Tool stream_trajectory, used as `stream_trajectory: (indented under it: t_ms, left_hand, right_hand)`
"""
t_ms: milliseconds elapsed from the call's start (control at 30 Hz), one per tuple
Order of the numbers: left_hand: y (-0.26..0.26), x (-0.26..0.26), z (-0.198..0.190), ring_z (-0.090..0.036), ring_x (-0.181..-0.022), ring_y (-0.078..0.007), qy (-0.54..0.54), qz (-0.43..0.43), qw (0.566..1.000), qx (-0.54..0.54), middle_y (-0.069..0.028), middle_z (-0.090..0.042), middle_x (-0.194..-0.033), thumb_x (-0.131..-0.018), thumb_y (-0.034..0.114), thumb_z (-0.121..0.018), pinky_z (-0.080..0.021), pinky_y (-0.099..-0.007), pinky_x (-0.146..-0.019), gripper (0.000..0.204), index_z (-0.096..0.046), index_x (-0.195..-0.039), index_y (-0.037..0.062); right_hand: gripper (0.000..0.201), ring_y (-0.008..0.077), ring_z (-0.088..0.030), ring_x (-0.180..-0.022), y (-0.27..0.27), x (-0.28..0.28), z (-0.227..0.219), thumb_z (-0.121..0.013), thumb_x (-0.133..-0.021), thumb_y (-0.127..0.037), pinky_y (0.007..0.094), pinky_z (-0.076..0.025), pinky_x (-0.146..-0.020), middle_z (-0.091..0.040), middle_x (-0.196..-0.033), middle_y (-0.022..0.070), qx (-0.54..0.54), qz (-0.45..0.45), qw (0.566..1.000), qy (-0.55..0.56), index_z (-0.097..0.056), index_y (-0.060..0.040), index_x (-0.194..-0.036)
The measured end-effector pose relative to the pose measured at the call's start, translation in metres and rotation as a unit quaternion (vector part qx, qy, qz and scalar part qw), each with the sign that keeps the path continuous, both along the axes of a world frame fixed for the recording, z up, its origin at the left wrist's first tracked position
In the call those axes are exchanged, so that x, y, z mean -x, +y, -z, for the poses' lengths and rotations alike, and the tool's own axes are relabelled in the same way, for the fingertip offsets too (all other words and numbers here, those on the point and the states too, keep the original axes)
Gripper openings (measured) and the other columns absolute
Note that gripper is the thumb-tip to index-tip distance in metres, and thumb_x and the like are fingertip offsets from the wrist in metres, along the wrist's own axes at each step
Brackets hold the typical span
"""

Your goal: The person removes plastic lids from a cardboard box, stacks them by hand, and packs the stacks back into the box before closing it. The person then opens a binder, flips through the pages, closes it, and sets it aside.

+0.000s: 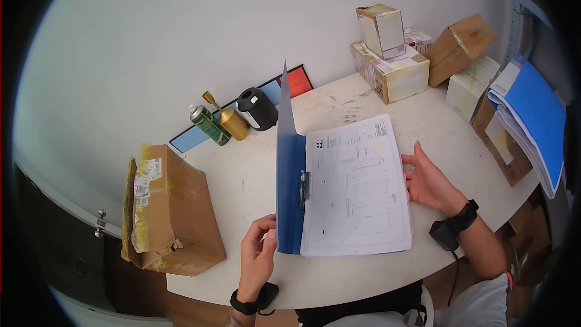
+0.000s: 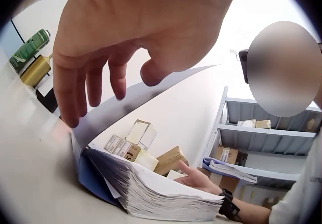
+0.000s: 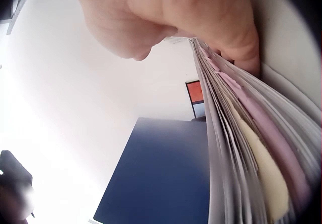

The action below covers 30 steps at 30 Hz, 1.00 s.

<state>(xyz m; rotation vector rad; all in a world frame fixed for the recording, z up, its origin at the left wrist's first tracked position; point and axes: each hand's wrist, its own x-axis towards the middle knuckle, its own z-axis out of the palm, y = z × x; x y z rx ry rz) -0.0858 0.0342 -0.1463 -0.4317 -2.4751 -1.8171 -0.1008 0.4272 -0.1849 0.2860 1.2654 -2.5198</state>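
Note:
A blue clip folder (image 1: pixel 292 206) lies opened on the table, its front cover (image 1: pixel 285 145) standing upright on the left. Inside is a thick stack of printed paper (image 1: pixel 354 188), with a metal clip (image 1: pixel 305 184) along the spine. My left hand (image 1: pixel 258 254) is at the outer side of that cover near its lower corner, fingers loosely bent and thumb apart, as the left wrist view shows. Beside the right edge of the stack is my right hand (image 1: pixel 426 178), thumb raised and fingertips at the sheets. Pink and yellow sheets (image 3: pixel 266 173) show among the white page edges.
A cardboard box (image 1: pixel 181 212) stands at the left. Along the wall are a green spray can (image 1: pixel 210 126), a gold-coloured container (image 1: pixel 233 125) and a black cylinder (image 1: pixel 259 110). Stacked boxes (image 1: pixel 390 72) occupy the back right, and another blue folder (image 1: pixel 532 121) leans on boxes at the right.

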Motion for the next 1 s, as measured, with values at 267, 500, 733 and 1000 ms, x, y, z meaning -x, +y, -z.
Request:
stream_trajectory:
  t_ms: [267,500,733,1000]
  left_hand:
    - [0.025,0.072,-0.001,-0.069,-0.102,-0.0252,-0.226,0.092,0.950,0.194,-0.0211,-0.064,-0.122,-0.096,0.039,-0.077,-0.059,-0.0344,-0.084,0.081,-0.040,-0.150,-0.0092]
    - [0.069,0.086,0.013,-0.072,-0.103,-0.0258,-0.313,0.086,0.944,-0.051,-0.0218,-0.067,-0.114,-0.090,0.014,-0.081,-0.063,-0.0385,-0.085,0.072,-0.037,-0.143,-0.0065]
    - [0.068,0.035,-0.017,-0.068,-0.105,-0.0195,-0.029,0.096,0.975,-0.197,-0.0159,-0.066,-0.118,-0.086,0.013,-0.084,-0.056,-0.0345,-0.094,0.061,-0.042,-0.130,0.0022]
    - [0.065,0.017,-0.059,-0.072,-0.098,-0.0248,0.017,0.112,0.968,-0.225,-0.0160,-0.065,-0.118,-0.089,0.025,-0.083,-0.057,-0.0365,-0.086,0.080,-0.035,-0.148,0.0011]
  right_hand:
    - [0.066,0.0153,-0.069,-0.086,0.011,-0.006,-0.009,-0.050,-0.106,-0.059,0.0295,-0.059,-0.065,-0.070,-0.102,0.0096,-0.429,0.057,0.900,0.052,-0.067,0.0039,-0.114]
    - [0.056,0.0154,-0.069,-0.090,0.016,-0.006,-0.004,-0.069,-0.101,-0.040,0.0294,-0.060,-0.072,-0.070,-0.106,0.0110,-0.409,0.019,0.907,0.104,-0.062,0.0058,-0.132]
    - [0.078,0.0231,-0.066,-0.112,0.005,-0.015,-0.015,-0.080,-0.093,-0.036,0.0379,-0.056,-0.095,-0.064,-0.130,0.0171,-0.381,0.025,0.894,0.235,-0.045,0.0063,-0.149]
    - [0.053,0.0156,-0.064,-0.108,-0.018,-0.132,-0.087,-0.077,-0.097,-0.025,0.0330,-0.053,-0.097,-0.069,-0.121,0.0090,-0.342,0.276,0.854,0.278,-0.058,0.0059,-0.136]
